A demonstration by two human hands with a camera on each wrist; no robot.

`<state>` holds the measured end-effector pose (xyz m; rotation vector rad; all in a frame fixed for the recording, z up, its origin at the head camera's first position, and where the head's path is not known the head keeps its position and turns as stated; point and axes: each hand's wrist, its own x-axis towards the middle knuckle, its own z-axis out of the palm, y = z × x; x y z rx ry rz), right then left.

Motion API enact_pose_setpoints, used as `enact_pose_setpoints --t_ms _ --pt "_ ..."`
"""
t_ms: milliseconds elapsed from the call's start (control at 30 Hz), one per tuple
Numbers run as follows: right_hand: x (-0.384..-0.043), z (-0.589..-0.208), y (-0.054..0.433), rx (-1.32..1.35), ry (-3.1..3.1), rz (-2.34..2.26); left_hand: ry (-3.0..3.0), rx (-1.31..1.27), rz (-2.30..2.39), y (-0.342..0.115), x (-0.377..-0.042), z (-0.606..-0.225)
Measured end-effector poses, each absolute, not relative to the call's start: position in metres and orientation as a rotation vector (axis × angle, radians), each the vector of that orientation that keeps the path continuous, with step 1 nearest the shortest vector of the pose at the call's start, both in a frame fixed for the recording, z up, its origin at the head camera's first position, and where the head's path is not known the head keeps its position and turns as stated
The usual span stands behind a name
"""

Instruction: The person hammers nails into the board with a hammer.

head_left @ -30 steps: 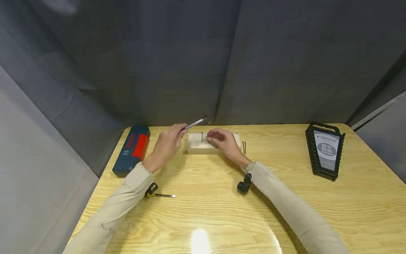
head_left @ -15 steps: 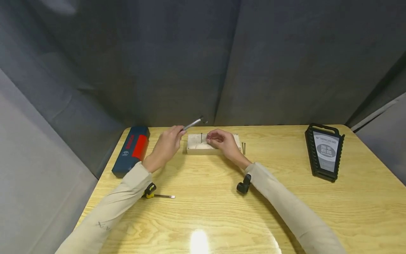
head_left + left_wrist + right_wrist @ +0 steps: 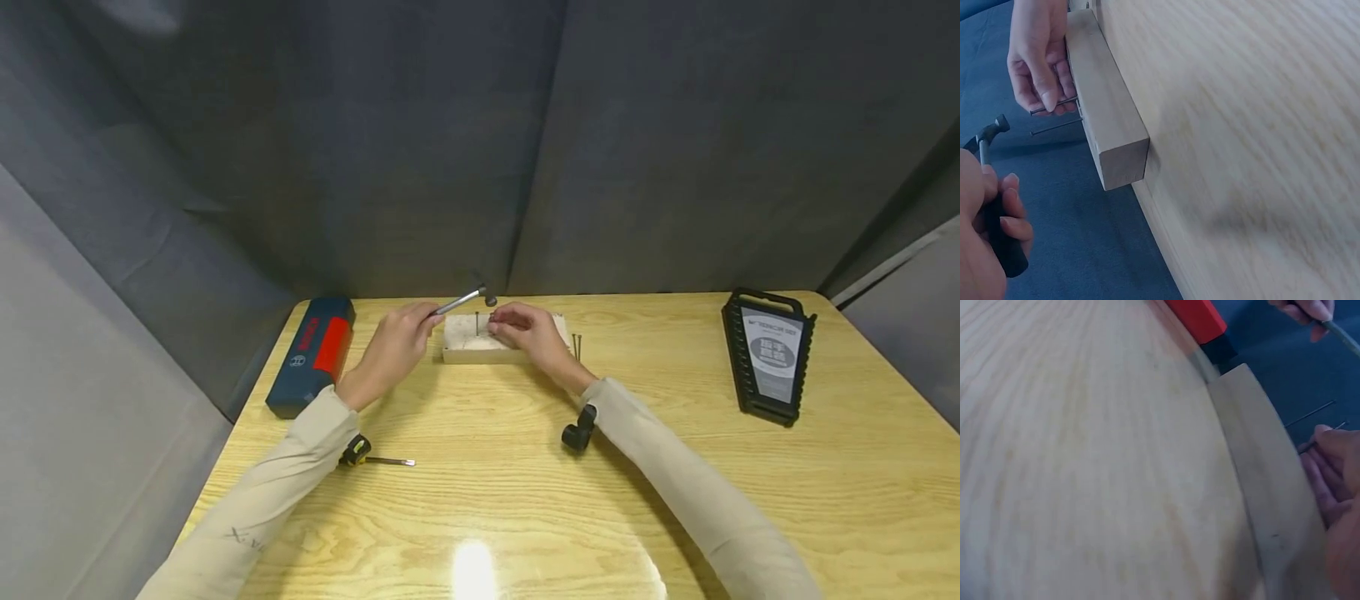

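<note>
My left hand (image 3: 397, 340) grips a hammer (image 3: 1005, 240) by its black handle. The hammer's dark head (image 3: 487, 295) hangs in the air above the wooden block (image 3: 468, 355) and a little left of my right hand. With thumb and fingertips, my right hand (image 3: 528, 331) pinches a nail (image 3: 1063, 104) that stands on the block's top face. A second nail (image 3: 477, 323) stands upright in the block just to the left, untouched by either hand. In the right wrist view both nails stick out from the block past its edge.
Two loose nails (image 3: 577, 347) lie right of the block. A blue and red Bosch case (image 3: 311, 358) sits at the left. Near my left sleeve lies a screwdriver (image 3: 390, 462). A black wrench rack (image 3: 770, 357) lies at the right; a dark curtain (image 3: 420, 150) hangs behind the table.
The hammer head has dipped toward the pinched nail over the last half second, the left hand lowering slightly with it. My right hand keeps its pinch on the nail, in the same place.
</note>
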<state>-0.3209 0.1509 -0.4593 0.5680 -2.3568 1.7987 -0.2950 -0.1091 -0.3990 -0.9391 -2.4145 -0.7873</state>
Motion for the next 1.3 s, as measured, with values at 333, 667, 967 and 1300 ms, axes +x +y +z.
enact_pose_setpoints --t_ms 333,667,967,1300 --pt "-0.317 -0.427 0.171 0.615 -2.511 1.568 -2.385 -0.913 -0.734 -0.109 -0.296 -0.403" --pt "-0.307 -0.416 0.219 0.531 -2.543 1.511 -2.381 -0.855 -0.736 -0.110 -0.297 -0.407" --pt "-0.299 -0.412 0.260 0.336 -2.705 1.326 -2.379 -0.833 -0.751 -0.111 -0.296 -0.409" --pt "-0.309 -0.439 0.275 0.036 -2.958 1.420 -2.384 -0.815 -0.749 -0.112 -0.295 -0.411"
